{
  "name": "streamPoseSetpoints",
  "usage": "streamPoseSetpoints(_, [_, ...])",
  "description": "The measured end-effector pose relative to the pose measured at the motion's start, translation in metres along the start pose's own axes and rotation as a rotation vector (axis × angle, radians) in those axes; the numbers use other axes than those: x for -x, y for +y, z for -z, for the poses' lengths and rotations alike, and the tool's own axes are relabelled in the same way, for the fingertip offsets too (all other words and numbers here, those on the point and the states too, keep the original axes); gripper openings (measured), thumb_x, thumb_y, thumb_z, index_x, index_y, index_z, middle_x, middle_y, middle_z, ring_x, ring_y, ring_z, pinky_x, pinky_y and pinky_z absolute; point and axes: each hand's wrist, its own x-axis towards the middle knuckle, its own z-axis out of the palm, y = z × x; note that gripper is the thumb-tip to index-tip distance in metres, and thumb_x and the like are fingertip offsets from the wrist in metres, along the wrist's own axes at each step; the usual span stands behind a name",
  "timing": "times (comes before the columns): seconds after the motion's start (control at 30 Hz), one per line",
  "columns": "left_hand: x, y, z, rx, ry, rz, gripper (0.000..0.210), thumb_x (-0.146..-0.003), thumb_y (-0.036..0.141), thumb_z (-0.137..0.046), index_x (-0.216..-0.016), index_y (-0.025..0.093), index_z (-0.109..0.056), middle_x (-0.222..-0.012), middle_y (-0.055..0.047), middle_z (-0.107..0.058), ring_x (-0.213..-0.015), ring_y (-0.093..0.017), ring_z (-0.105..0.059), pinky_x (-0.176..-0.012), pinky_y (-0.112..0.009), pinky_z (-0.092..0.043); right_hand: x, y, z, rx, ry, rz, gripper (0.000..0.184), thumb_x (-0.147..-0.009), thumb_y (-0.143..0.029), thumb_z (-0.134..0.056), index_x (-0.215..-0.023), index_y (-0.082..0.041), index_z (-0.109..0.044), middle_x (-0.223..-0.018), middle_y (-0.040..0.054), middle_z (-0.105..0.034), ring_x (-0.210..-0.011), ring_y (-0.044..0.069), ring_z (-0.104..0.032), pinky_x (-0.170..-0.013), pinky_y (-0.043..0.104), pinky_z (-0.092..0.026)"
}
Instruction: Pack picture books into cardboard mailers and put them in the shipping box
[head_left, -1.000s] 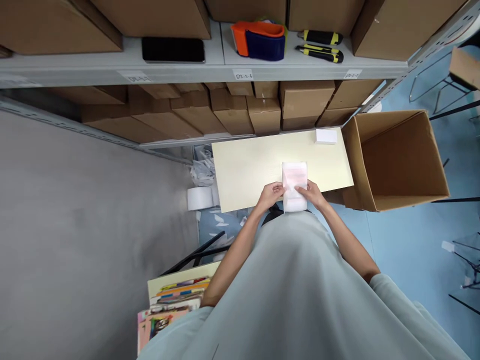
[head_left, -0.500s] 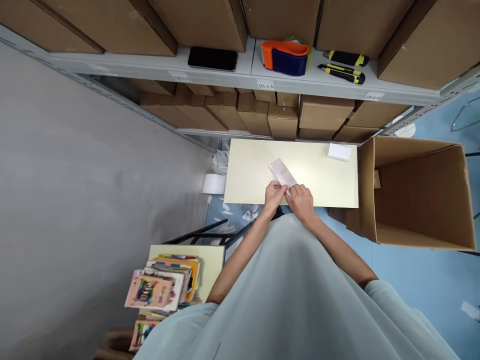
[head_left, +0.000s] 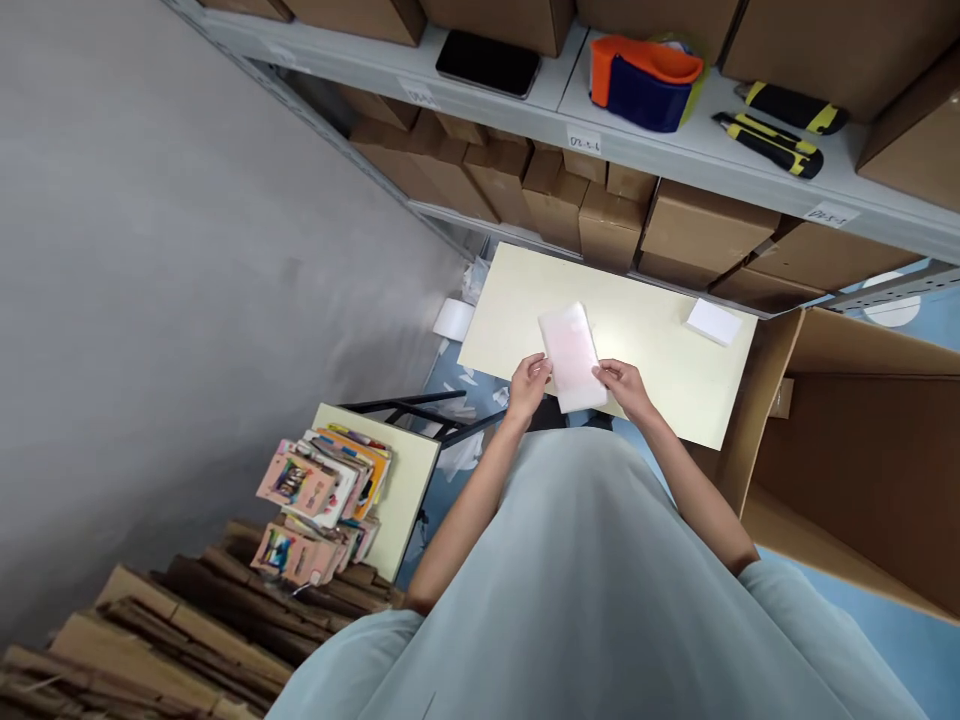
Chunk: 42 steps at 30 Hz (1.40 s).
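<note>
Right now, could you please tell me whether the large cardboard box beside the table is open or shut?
The cardboard box is open: its inner walls show through its uncovered mouth.

It looks like a stockroom with a packing spot. Boxes (head_left: 551,205) crowd the far shelves (head_left: 500,116), which carry handwritten labels (head_left: 583,140); cutters (head_left: 787,152) lie far right, and cardboard (head_left: 187,620) is piled near left.

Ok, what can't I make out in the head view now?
Pale pink packet: underside, facing away from the head camera.
Big open carton: far right side, cut off by the head view's right edge.
Leftmost shelf label: its writing, too blurred in the head view.
</note>
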Motion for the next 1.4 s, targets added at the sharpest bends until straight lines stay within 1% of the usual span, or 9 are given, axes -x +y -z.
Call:
streamPoseSetpoints(0.1, [-0.004, 0.0, 0.01, 0.1, -0.081, -0.027, 0.045, -0.082, 0.046, -0.087, -0.114, 0.021, -0.068, -0.106, -0.008, -0.08, -0.103, -0.023, -0.078, -0.096, -0.037, -0.064, -0.001, -0.001, -0.007, 0.008, -0.061, -0.02, 0.053, -0.077, -0.069, -0.085, -0.098, -0.021, -0.076, -0.085, 0.0038, -0.076, -0.076, 0.02, -0.065, -0.074, 0.034, -0.053])
streamPoseSetpoints(0.23, [-0.019, 0.005, 0.023, 0.119, -0.097, -0.087, 0.054, -0.076, 0.05, -0.091, -0.116, 0.022, -0.068, -0.106, -0.009, -0.081, -0.101, -0.022, -0.077, -0.096, -0.037, -0.063, -0.011, -0.003, -0.019, 0.029, -0.095, -0.009, 0.053, -0.08, -0.07, -0.083, -0.101, -0.023, -0.073, -0.089, 0.0024, -0.075, -0.075, 0.018, -0.064, -0.074, 0.032, -0.052])
streamPoseSetpoints(0.47, [-0.073, 0.016, 0.055, 0.128, -0.124, -0.158, 0.055, -0.074, 0.053, -0.091, -0.113, 0.02, -0.069, -0.1, -0.007, -0.08, -0.095, -0.022, -0.076, -0.09, -0.035, -0.063, -0.052, -0.003, -0.063, 0.028, -0.029, 0.002, 0.057, -0.076, -0.074, -0.083, -0.101, -0.024, -0.073, -0.097, 0.0027, -0.075, -0.078, 0.017, -0.063, -0.074, 0.031, -0.052])
streamPoseSetpoints(0.7, [-0.158, 0.016, 0.109, 0.002, -0.315, -0.09, 0.066, -0.079, 0.038, -0.079, -0.142, 0.019, -0.068, -0.106, -0.006, -0.078, -0.078, -0.014, -0.071, -0.079, -0.03, -0.061, -0.116, -0.001, -0.129, 0.029, 0.112, -0.037, 0.055, -0.074, -0.073, -0.082, -0.099, -0.024, -0.074, -0.084, 0.0001, -0.07, -0.072, 0.017, -0.059, -0.072, 0.031, -0.05])
streamPoseSetpoints(0.87, [-0.239, 0.016, 0.134, -0.116, -0.262, -0.084, 0.057, -0.081, 0.025, -0.071, -0.137, 0.016, -0.072, -0.104, -0.006, -0.079, -0.081, -0.016, -0.073, -0.081, -0.03, -0.062, -0.184, 0.011, -0.177, 0.026, 0.227, -0.102, 0.053, -0.07, -0.069, -0.082, -0.094, -0.023, -0.073, -0.079, 0.0003, -0.07, -0.075, 0.018, -0.06, -0.075, 0.032, -0.051])
streamPoseSetpoints(1.0, [-0.297, 0.021, 0.141, -0.263, -0.238, -0.013, 0.045, -0.079, 0.014, -0.068, -0.123, 0.015, -0.077, -0.112, -0.01, -0.082, -0.09, -0.019, -0.077, -0.092, -0.033, -0.064, -0.238, 0.022, -0.208, 0.09, 0.334, -0.15, 0.046, -0.072, -0.063, -0.079, -0.091, -0.022, -0.071, -0.074, -0.0003, -0.068, -0.075, 0.018, -0.058, -0.076, 0.032, -0.051])
streamPoseSetpoints(1.13, [-0.335, 0.021, 0.143, -0.335, -0.249, 0.031, 0.044, -0.076, 0.01, -0.069, -0.119, 0.016, -0.08, -0.117, -0.01, -0.084, -0.098, -0.023, -0.08, -0.102, -0.037, -0.064, -0.277, 0.033, -0.228, 0.151, 0.414, -0.209, 0.035, -0.075, -0.056, -0.074, -0.084, -0.022, -0.069, -0.066, -0.0027, -0.062, -0.072, 0.018, -0.057, -0.072, 0.032, -0.05])
streamPoseSetpoints(1.3, [-0.351, 0.013, 0.14, -0.399, -0.274, 0.069, 0.036, -0.077, 0.011, -0.07, -0.11, 0.016, -0.082, -0.112, -0.009, -0.085, -0.109, -0.027, -0.081, -0.108, -0.039, -0.062, -0.3, 0.047, -0.238, 0.265, 0.519, -0.305, 0.021, -0.077, -0.044, -0.068, -0.081, -0.024, -0.072, -0.066, -0.0028, -0.065, -0.077, 0.022, -0.065, -0.077, 0.033, -0.054])
streamPoseSetpoints(1.4, [-0.351, 0.012, 0.138, -0.402, -0.293, 0.073, 0.034, -0.078, 0.015, -0.074, -0.112, 0.017, -0.081, -0.111, -0.009, -0.086, -0.107, -0.028, -0.082, -0.105, -0.04, -0.064, -0.302, 0.048, -0.24, 0.315, 0.566, -0.342, 0.019, -0.075, -0.035, -0.068, -0.09, -0.025, -0.075, -0.072, -0.0013, -0.072, -0.084, 0.024, -0.071, -0.084, 0.035, -0.058])
